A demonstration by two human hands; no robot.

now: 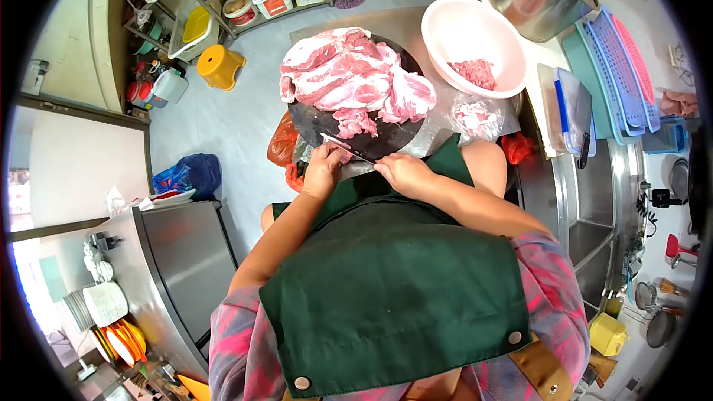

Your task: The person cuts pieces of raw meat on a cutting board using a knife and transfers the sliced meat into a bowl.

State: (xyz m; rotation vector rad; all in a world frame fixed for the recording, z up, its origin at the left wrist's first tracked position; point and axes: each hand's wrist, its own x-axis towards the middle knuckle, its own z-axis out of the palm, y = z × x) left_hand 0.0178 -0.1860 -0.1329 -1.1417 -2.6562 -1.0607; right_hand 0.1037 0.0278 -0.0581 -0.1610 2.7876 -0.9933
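Observation:
My left hand (pixel 323 169) is closed on a small piece of meat (pixel 340 153) at the near edge of the round dark cutting board (pixel 407 131). My right hand (pixel 405 175) grips a knife (pixel 362 158), its thin blade pointing left and lying against that piece. Much of the handle is hidden in my fingers. Beyond my hands, a large slab of raw meat (pixel 342 70) covers most of the board. Smaller cut bits (pixel 355 123) lie just in front of the slab.
Right of the board stands a pale pink basin (pixel 453 24) with chopped meat (pixel 475 73) inside. Pale trimmings (pixel 474 117) lie on clear plastic nearby. A steel pot (pixel 541 0) and stacked baskets (pixel 613 67) stand farther right. An orange stool (pixel 220 67) is on the floor at left.

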